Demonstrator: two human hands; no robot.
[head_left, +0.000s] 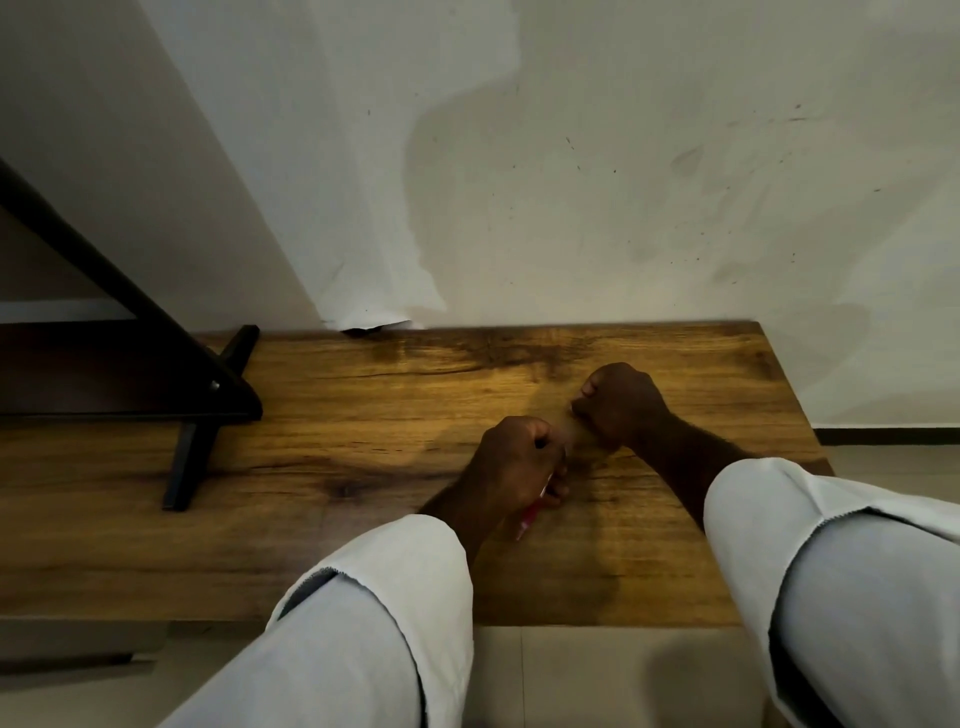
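Note:
Both hands hover over the right half of a wooden table (363, 519), with white sleeves rolled back on the forearms. My left hand (514, 462) is curled round a thin red object (529, 517), and its lower end sticks out below the fingers. My right hand (621, 402) is fisted a little further back and to the right. Its thumb and fingers pinch the end of a faint translucent strip (566, 428) that runs between the two hands. The strip is blurred, so I cannot tell what it is.
A black metal frame (192, 457) with a dark shelf stands on the table's left part. A white sheet (363, 260) hangs down the wall to the table's back edge. The table ends at the right (789, 395) above a tiled floor (571, 675).

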